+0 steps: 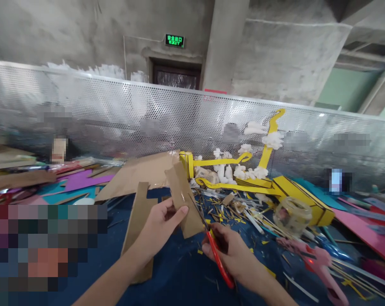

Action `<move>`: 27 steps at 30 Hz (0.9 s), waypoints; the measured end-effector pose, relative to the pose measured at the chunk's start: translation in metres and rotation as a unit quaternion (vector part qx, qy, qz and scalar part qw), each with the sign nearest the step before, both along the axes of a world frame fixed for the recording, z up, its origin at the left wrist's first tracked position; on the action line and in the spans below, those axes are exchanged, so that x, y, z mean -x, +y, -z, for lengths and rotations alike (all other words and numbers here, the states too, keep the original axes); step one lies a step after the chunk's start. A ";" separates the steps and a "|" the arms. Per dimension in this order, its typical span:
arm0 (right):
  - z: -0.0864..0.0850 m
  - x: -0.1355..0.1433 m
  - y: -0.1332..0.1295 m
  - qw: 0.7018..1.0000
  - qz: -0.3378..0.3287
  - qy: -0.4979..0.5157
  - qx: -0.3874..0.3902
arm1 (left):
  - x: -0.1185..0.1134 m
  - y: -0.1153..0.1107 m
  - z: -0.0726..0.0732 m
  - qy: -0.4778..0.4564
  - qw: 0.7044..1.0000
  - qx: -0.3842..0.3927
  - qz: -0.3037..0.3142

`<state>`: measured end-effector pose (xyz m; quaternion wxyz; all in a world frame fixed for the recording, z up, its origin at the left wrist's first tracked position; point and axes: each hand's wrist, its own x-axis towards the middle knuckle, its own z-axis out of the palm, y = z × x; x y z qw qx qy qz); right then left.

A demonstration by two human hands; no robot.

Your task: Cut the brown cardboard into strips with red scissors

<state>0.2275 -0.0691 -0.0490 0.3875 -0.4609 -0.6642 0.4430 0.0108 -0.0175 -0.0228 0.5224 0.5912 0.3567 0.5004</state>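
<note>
A strip of brown cardboard (182, 187) is pinched in my left hand (162, 223), its thumb flat on the near face. My right hand (232, 244) grips a pair of red-handled scissors (217, 257), with the blades lying along the strip's right edge. Whether the blades are cutting into the cardboard is hard to tell. Beneath my left hand, a longer notched cardboard piece (138, 221) lies on the dark blue table (176, 280). Small cardboard and yellow scraps (229, 208) are scattered just beyond the scissors.
A yellow construction with white fluffy tufts (237, 170) stands behind the scraps. To the right are a glass jar (292, 216) and a pink glue gun (316, 259) with a lit red light. Purple sheets (86, 180) lie left. A perforated metal screen (179, 114) borders the back.
</note>
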 end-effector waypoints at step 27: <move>-0.007 0.004 -0.009 0.986 -0.103 0.096 0.088 | 0.003 -0.004 -0.003 0.022 0.998 0.026 0.054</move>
